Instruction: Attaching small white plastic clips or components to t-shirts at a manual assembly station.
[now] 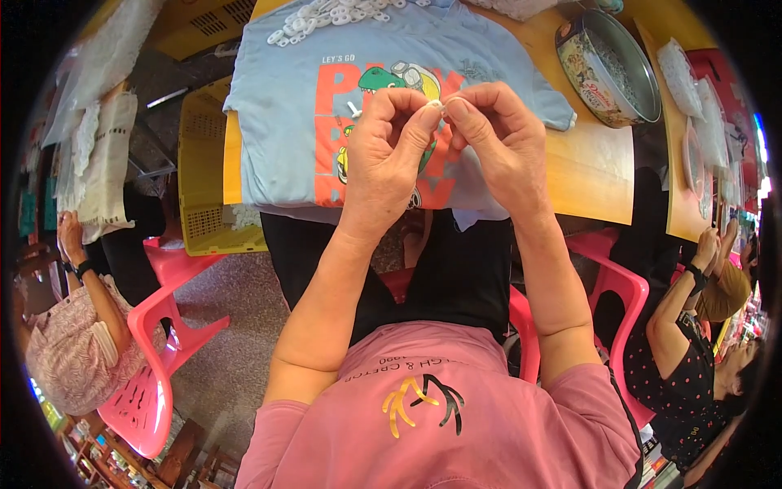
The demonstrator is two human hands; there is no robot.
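My left hand (381, 155) and my right hand (507, 151) meet fingertip to fingertip above a light blue T-shirt (277, 122) with a red printed picture. Thumbs and forefingers of both hands pinch a tiny white piece (442, 104), mostly covered by the fingers. Its exact kind is too small to make out. On the shirt's far part lies a heap of small white plastic pieces (326, 18), some with holes. One more small white piece (353, 108) shows beside my left hand, on the print.
The shirt covers much of a wooden table (590, 171). An oval tin (607, 69) holding small clear or whitish pieces stands at the far right. A yellow crate (208, 171) is left of the table. Pink chairs (155, 359) and other people (77, 342) are on both sides.
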